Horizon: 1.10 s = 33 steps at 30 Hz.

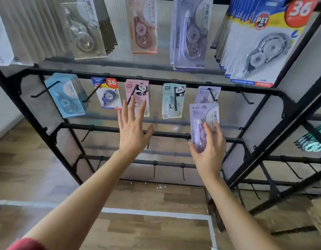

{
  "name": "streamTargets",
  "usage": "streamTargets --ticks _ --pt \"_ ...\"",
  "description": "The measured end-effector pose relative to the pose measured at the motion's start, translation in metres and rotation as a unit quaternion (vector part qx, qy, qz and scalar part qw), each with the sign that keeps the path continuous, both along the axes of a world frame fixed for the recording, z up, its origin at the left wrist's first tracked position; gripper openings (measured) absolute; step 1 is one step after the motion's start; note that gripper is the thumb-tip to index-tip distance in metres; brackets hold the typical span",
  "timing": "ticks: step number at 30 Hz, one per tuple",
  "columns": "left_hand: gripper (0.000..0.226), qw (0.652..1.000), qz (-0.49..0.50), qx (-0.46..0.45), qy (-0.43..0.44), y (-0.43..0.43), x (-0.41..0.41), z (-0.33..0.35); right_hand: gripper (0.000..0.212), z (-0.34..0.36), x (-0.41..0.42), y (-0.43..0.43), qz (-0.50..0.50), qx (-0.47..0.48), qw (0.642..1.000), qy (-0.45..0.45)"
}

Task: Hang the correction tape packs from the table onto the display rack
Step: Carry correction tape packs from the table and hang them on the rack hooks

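Here's the pack: a lilac correction tape pack (201, 114), tall card with a "36" printed top left, some characters down its right side and a clear blister over the pale dispenser. The right hand (208, 152) grasps it from below, thumb across the front and fingers wrapped behind, so the bottom of the blister is covered. The small print is too blurred to read, and I can't make out its hang hole.

It stands upright in front of the display rack (156, 81), towards the right end of the second rail, its top edge overlapping a matching lilac pack (203, 94) hung on a hook (212, 95). The left hand (132, 132) is released, fingers spread, raised before the pink panda pack (138, 94), well apart from the held one.
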<state>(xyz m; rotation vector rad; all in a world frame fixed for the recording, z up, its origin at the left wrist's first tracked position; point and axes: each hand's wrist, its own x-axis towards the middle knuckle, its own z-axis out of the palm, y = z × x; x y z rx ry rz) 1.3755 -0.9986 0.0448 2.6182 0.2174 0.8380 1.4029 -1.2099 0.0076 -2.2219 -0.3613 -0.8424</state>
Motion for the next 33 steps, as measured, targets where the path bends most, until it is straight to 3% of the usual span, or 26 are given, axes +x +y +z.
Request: streamTargets --ticks 10,18,33 --pt "0.075 0.999 0.013 0.025 0.026 -0.025 0.022 -0.008 0.059 0.001 0.069 -0.026 -0.02 -0.02 0.999 0.02" --pt "0.072 0.999 0.014 0.02 0.046 -0.029 0.033 -0.011 0.06 -0.016 0.077 -0.036 -0.032 -0.023 0.999 -0.003" --pt "0.071 0.997 0.019 0.011 0.07 -0.029 0.036 -0.013 0.072 -0.008 0.158 -0.01 0.006 -0.095 0.987 0.126"
